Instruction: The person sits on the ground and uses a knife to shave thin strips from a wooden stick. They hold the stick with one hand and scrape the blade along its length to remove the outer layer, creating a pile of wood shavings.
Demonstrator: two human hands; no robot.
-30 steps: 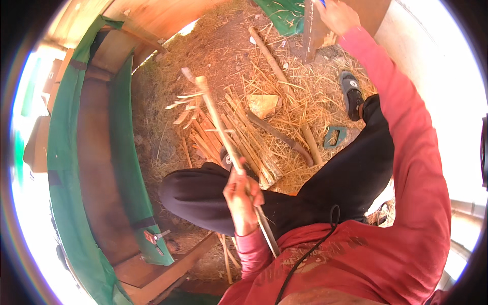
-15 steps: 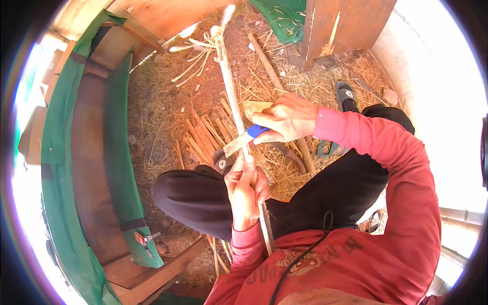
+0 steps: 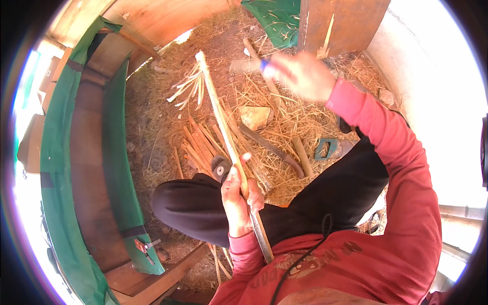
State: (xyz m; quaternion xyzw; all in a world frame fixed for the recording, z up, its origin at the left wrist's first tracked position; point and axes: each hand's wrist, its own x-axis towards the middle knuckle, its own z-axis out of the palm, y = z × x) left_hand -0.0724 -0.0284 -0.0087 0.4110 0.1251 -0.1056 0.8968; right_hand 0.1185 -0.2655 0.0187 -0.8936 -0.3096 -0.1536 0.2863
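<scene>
A long, pale, peeled wooden stick [image 3: 217, 109] slants from my lap to the far left, its near end against my red sweatshirt. My left hand [image 3: 240, 195] is wrapped around its lower part, thumb along the upper side. Thin curled shavings [image 3: 189, 87] hang at the stick's far end. Off to the right, my right hand [image 3: 304, 77] is closed on the blue handle of a knife [image 3: 265, 65], smeared by motion. The knife's broad blade [image 3: 243, 66] points left, apart from the stick.
Split wood pieces [image 3: 201, 142] lie beyond my left knee. A yellowish block [image 3: 254, 117], a brown curved stick [image 3: 274, 150] and a green-handled saw [image 3: 326, 148] rest on straw. At left stands a green-edged wooden frame [image 3: 63, 152]; a brown board [image 3: 345, 25] stands far right.
My right hand has carried the knife from the stick beside my left hand up and away to the far right. The stick's far end has come lower and further left; my left hand keeps its grip.
</scene>
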